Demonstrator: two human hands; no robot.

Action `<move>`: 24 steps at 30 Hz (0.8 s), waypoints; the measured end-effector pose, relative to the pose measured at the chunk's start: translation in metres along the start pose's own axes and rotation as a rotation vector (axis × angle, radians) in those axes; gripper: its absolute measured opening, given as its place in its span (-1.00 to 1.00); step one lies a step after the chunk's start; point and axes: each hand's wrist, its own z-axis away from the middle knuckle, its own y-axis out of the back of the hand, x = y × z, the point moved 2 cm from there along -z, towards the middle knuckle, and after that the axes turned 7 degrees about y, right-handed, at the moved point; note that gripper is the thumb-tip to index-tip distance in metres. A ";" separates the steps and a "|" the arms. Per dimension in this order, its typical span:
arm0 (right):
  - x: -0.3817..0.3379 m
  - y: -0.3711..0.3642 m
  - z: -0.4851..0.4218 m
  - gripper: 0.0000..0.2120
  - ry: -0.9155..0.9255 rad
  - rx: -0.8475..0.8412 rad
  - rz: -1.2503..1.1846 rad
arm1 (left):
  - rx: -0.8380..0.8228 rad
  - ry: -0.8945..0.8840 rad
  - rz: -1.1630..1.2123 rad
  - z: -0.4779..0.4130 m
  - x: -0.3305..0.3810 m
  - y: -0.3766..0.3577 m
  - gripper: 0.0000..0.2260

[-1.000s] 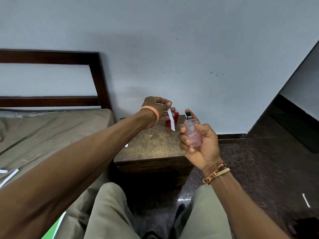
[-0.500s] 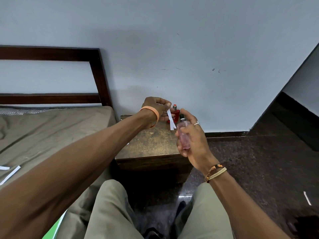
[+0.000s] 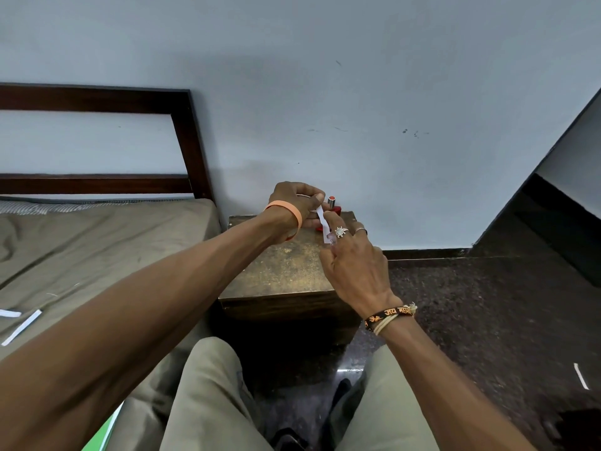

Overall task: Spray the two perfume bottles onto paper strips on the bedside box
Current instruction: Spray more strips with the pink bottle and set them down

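My left hand (image 3: 297, 203), with an orange band on its wrist, pinches a white paper strip (image 3: 322, 222) that hangs over the back of the brown bedside box (image 3: 286, 268). My right hand (image 3: 354, 265) is raised just right of the strip, its back toward me and its fingers curled round the pink perfume bottle (image 3: 332, 237). Only a pale sliver of that bottle shows past my fingers, close to the strip's lower end. A red perfume bottle (image 3: 332, 202) with a round cap stands on the box behind the strip, near the wall.
The bed (image 3: 97, 255) with its dark headboard lies to the left. Two paper strips (image 3: 21, 327) lie on it. Another strip (image 3: 580, 375) lies on the dark floor at the right. My knees are below the box's front edge.
My right hand turned over and carried the pink bottle forward and up to the strip, so the bottle is now mostly hidden behind it. My left hand kept the strip nearly still.
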 end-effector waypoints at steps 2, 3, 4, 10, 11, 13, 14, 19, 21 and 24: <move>0.000 -0.001 0.000 -0.49 0.003 -0.002 -0.022 | 0.006 0.002 0.004 0.000 0.000 0.002 -0.96; 0.001 -0.002 0.001 -0.47 0.001 -0.008 -0.037 | 0.003 0.005 0.011 0.000 0.001 0.003 -0.96; 0.001 -0.003 0.002 -0.45 -0.002 -0.010 -0.050 | 0.000 0.007 0.016 0.001 0.001 0.003 -0.95; 0.003 -0.007 0.006 -0.44 -0.014 -0.007 -0.109 | 0.005 0.014 0.015 0.002 0.002 0.005 -0.91; 0.003 -0.007 0.006 -0.44 -0.020 -0.014 -0.119 | 0.005 0.022 0.011 0.001 0.002 0.005 -0.89; 0.002 -0.006 0.007 -0.45 -0.013 0.004 -0.148 | 0.001 0.029 0.002 0.000 0.000 0.004 -0.88; 0.001 -0.004 0.007 -0.45 0.000 0.024 -0.164 | 0.001 0.026 -0.002 0.000 -0.001 0.004 -0.89; 0.003 0.001 -0.011 -0.64 -0.022 0.022 -0.120 | -0.007 0.004 0.008 -0.001 -0.003 0.003 -0.97; 0.004 0.003 -0.018 -0.68 -0.052 0.013 -0.127 | -0.023 -0.003 0.006 -0.002 -0.003 0.001 -0.95; 0.004 0.007 -0.028 -0.62 0.006 0.033 -0.129 | -0.004 -0.022 -0.002 -0.002 -0.002 0.000 -0.95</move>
